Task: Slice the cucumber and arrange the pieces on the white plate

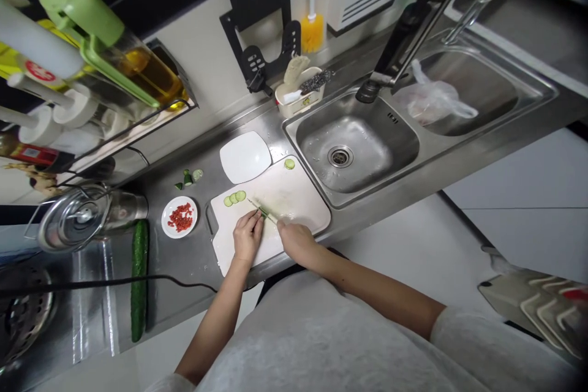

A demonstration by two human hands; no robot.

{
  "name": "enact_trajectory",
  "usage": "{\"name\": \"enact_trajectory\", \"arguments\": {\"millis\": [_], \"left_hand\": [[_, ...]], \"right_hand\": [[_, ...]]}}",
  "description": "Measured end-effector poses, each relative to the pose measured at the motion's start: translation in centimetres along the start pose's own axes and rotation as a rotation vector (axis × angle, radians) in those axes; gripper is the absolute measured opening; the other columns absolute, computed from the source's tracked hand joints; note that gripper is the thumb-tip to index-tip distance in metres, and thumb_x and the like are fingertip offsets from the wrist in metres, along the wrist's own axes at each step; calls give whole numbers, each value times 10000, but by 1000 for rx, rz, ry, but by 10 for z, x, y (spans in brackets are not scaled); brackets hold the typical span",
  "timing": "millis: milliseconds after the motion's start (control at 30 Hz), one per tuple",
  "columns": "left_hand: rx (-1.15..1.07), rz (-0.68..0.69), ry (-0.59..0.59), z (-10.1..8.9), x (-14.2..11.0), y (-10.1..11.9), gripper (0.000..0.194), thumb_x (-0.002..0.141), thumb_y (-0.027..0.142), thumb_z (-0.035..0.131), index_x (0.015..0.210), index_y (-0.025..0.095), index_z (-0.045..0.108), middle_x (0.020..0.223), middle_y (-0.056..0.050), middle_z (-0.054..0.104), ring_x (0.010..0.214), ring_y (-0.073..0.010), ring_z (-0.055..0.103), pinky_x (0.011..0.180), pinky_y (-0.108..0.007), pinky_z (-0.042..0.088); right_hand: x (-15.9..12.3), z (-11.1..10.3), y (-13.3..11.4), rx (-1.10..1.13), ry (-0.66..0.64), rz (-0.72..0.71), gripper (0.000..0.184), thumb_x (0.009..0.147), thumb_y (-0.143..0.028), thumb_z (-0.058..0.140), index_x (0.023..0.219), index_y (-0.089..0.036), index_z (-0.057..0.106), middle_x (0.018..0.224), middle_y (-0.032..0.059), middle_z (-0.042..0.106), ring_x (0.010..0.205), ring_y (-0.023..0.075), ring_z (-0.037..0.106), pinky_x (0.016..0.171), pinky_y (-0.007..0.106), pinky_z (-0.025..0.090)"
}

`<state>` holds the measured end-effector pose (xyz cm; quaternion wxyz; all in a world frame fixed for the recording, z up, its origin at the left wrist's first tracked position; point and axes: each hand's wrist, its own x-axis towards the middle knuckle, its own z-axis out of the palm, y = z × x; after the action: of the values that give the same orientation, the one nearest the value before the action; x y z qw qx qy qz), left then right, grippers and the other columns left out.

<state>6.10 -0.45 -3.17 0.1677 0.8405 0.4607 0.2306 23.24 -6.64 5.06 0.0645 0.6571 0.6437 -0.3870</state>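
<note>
A white cutting board [294, 196] lies on the steel counter just left of the sink. My left hand [247, 237] rests on it with fingers curled over a small green piece of cucumber [263, 212]. My right hand [296, 240] is closed around the handle of a knife [269, 214], whose blade lies against that piece. Three cucumber slices [234, 198] lie on the board's far left part. One more slice [289, 163] sits at its far edge.
An empty white plate [245, 157] sits behind the board. A small dish of chopped red chili [179, 217] and a whole cucumber [139, 278] lie to the left. Cucumber ends [188, 179] rest near the wall. The double sink [356, 147] is on the right, with a plastic bag [432, 101].
</note>
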Motion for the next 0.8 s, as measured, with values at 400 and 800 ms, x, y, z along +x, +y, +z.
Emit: {"name": "enact_trajectory", "arguments": {"millis": [400,800], "left_hand": [[-18,-30,-5,2,-1,-2,229,910,313,519,956,194,709,1031,-86,703,964,-196,640,888,-368,513],[-38,-37,-14,1,0,-5,213,903,304,531,970,198,703,1037,-76,705,974,-194,640,892,-358,511]], "right_hand": [[7,7,-5,-19,55,13,280,913,-80,349,1123,-89,535,889,175,707,927,229,694,773,304,524],[10,4,-2,-16,21,9,284,895,-70,375,1117,-92,549,923,179,705,947,239,688,784,313,517]]}}
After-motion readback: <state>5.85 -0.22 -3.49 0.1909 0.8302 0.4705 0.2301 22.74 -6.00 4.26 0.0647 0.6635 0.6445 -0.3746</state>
